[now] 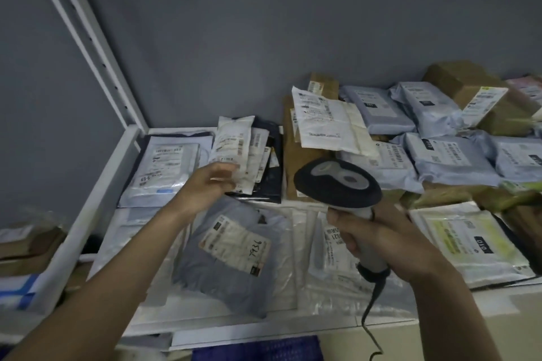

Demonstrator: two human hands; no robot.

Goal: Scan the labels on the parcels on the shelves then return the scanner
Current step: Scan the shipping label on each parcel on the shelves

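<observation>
Head view: a scanner (337, 182) is gripped by the right hand (378, 240) while a white parcel (234, 149) is pinched upright by the left hand (205, 184), label exposed for scanning.

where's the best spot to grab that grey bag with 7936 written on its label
Take the grey bag by its near lower edge, coming from the front of the shelf. It lies flat on top of the clear bags with that edge free, while its far end sits close to the dark parcels, where the left hand is busy.
</observation>
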